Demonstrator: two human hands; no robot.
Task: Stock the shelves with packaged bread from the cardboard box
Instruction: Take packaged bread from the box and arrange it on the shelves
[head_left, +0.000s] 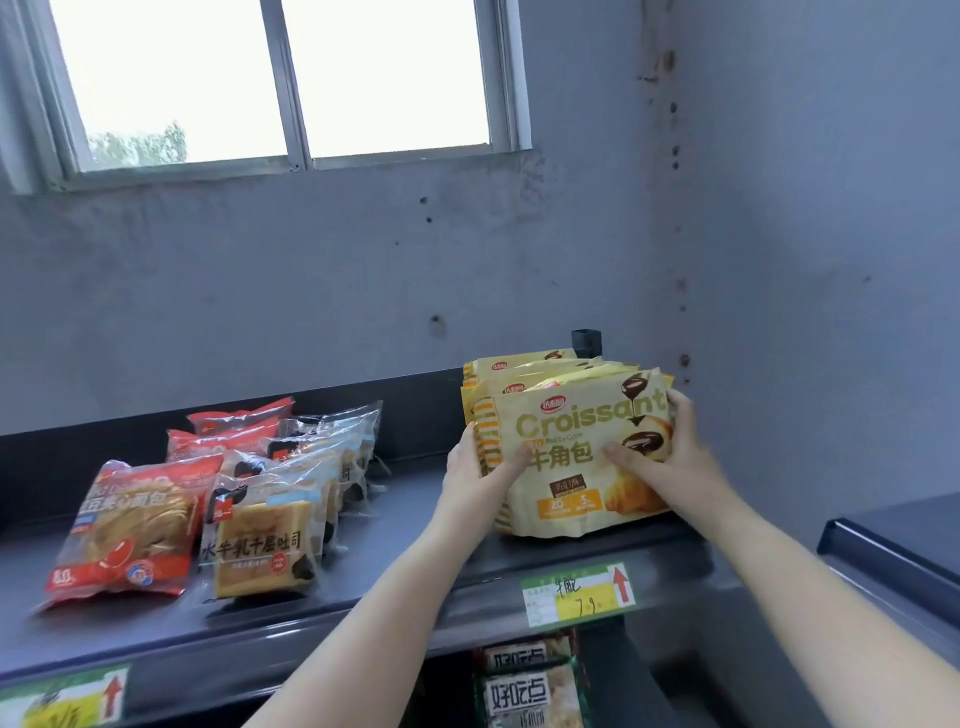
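Grey plaster wall (363, 291) behind, window (280, 83) above. Dark metal shelf (395, 592) carrying, at right end: row of yellow croissant packs (571, 447), upright, leaning slightly back. Left hand (480, 465) on left edge of front pack, thumb across its face; right hand (670, 452) on right edge, thumb likewise: both holding it. Left of croissant packs, apart: clear toast packs (270, 540), then red bread packs (130, 530). Below croissant packs, on shelf lip: yellow price tag (576, 595). Cardboard box out of view.
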